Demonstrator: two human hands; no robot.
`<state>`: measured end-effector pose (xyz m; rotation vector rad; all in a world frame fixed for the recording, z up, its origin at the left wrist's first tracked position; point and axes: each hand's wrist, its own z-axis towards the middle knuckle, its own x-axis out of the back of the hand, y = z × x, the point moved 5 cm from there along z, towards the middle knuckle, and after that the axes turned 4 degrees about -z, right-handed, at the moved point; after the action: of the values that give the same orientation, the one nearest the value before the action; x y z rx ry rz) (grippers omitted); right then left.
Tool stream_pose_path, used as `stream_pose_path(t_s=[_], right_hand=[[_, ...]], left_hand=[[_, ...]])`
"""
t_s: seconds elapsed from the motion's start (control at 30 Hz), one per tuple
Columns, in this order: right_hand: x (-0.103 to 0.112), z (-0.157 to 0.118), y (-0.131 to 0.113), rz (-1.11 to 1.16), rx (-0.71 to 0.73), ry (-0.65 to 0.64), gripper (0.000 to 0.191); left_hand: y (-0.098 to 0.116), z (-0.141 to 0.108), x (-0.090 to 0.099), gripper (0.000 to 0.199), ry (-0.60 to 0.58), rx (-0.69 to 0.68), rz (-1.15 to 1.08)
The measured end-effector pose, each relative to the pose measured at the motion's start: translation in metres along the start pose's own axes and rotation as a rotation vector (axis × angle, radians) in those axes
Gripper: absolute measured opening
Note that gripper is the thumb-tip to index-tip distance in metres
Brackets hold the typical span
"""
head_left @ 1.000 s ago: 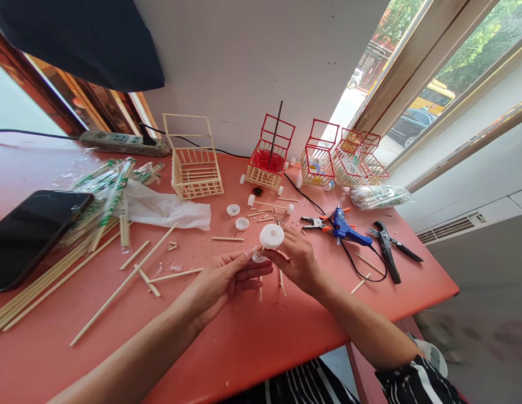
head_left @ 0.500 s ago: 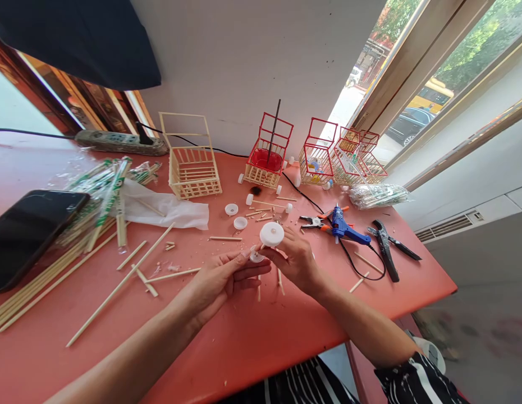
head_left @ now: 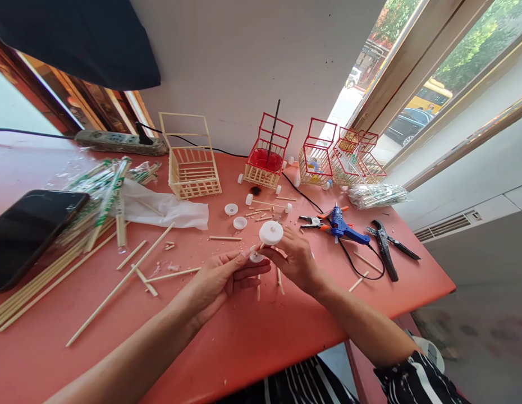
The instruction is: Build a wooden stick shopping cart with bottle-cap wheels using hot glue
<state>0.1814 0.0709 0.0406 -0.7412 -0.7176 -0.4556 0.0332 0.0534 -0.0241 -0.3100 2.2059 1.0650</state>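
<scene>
The left hand (head_left: 229, 274) is turned up, with its thumb and first finger pinching the low cap (head_left: 256, 256). Its other fingers reach out loosely under that cap. The right hand (head_left: 295, 259) is curled, with its fingers and thumb close together on the top cap (head_left: 271, 233). The top cap sits at the right hand's fingertips, a bit above and to the right of the low cap. I cannot tell how the two caps join, because fingers hide that part. Both caps are up over the red table (head_left: 244, 348).

Two spare caps, one (head_left: 231, 209) behind the other (head_left: 239, 223), lie past the left hand. A thin stick (head_left: 225, 238) lies near them. The blue glue gun (head_left: 347, 229) lies to the right of the right hand, apart from it.
</scene>
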Motion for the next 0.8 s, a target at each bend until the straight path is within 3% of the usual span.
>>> stream_pose_path(t_s=[0.3, 0.8], right_hand=[[0.0015, 0.0017, -0.0018, 0.021, 0.036, 0.031, 0.024], [-0.0016, 0.0005, 0.0016, 0.012, 0.011, -0.002, 0.024]], left_hand=[[0.0011, -0.0018, -0.0007, 0.046, 0.004, 0.006, 0.008], [0.0015, -0.0002, -0.0009, 0.031, -0.007, 0.019, 0.010]])
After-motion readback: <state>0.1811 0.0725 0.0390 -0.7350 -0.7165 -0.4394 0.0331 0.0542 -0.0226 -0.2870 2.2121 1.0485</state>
